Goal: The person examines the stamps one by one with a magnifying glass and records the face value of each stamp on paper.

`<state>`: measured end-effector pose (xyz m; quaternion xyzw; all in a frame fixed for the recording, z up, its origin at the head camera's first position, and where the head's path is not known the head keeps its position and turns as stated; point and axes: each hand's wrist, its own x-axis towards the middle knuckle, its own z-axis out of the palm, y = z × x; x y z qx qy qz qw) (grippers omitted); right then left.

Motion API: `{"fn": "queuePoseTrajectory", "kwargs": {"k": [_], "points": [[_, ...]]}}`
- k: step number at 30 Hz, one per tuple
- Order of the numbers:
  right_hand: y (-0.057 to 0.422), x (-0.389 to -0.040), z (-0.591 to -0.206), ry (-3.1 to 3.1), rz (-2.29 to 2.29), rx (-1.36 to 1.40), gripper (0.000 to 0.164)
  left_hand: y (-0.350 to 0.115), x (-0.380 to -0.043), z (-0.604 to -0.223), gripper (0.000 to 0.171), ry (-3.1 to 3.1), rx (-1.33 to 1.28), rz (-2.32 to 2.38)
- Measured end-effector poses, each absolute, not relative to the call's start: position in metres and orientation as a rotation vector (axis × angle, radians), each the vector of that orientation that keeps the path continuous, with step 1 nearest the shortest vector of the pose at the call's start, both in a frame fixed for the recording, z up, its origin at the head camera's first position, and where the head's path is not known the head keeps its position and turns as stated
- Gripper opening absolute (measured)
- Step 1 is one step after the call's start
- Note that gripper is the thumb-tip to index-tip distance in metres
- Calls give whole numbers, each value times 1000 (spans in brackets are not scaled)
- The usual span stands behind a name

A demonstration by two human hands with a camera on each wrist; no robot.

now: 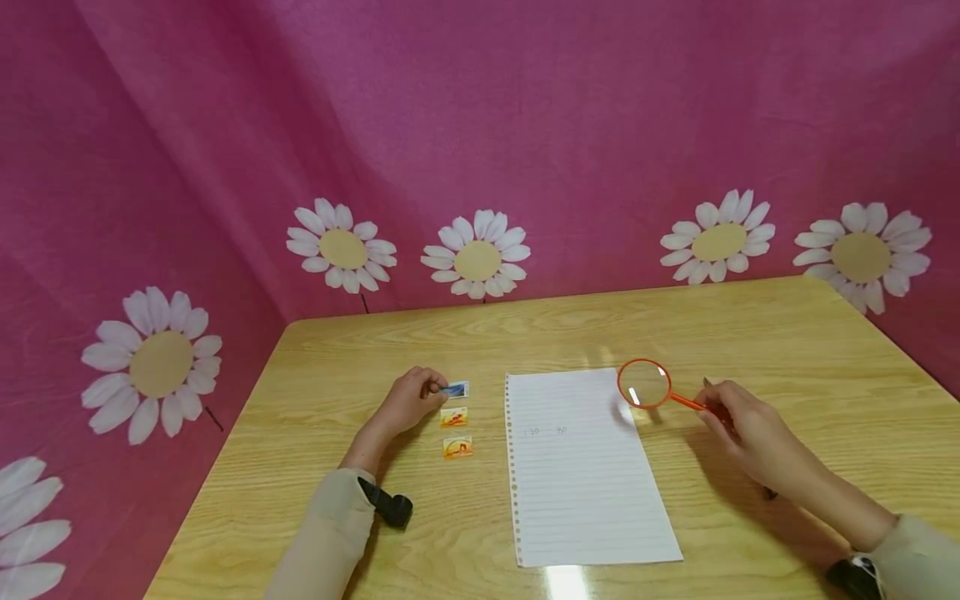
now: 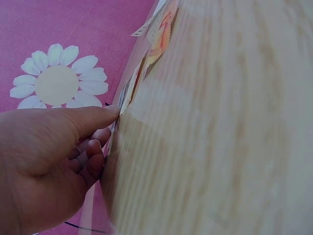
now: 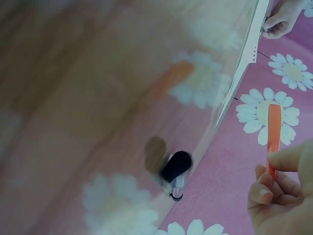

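Observation:
My left hand [image 1: 411,402] pinches the left edge of a blue stamp [image 1: 457,389], the farthest of three in a column. Below it on the table lie two orange-and-yellow stamps [image 1: 453,417]. In the left wrist view, the thumb of the left hand [image 2: 54,161] meets the stamp's edge. My right hand [image 1: 757,433] grips an orange-rimmed magnifying glass [image 1: 686,402] by its handle, its lens over the upper right edge of a lined sheet [image 1: 585,500]. The right wrist view shows the orange handle [image 3: 274,129] between thumb and fingers.
A pen [image 3: 176,166] with a black end lies on the table, mostly hidden under the right hand in the head view. Faint handwritten numbers mark the sheet. Behind the wooden table [image 1: 360,342] hangs a pink cloth [image 1: 525,125] with white flowers.

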<state>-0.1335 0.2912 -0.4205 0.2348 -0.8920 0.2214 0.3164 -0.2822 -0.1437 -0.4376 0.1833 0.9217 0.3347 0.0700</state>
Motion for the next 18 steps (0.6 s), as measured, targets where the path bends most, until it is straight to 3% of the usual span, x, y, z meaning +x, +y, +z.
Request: {"fn": "queuePoseTrajectory", "kwargs": {"k": [8, 18], "points": [[295, -127, -421, -2412, 576, 574, 19, -143, -282, -438, 13, 2776, 507, 1011], [303, -122, -425, -2447, 557, 540, 19, -144, -283, -440, 14, 2781, 522, 998]]}}
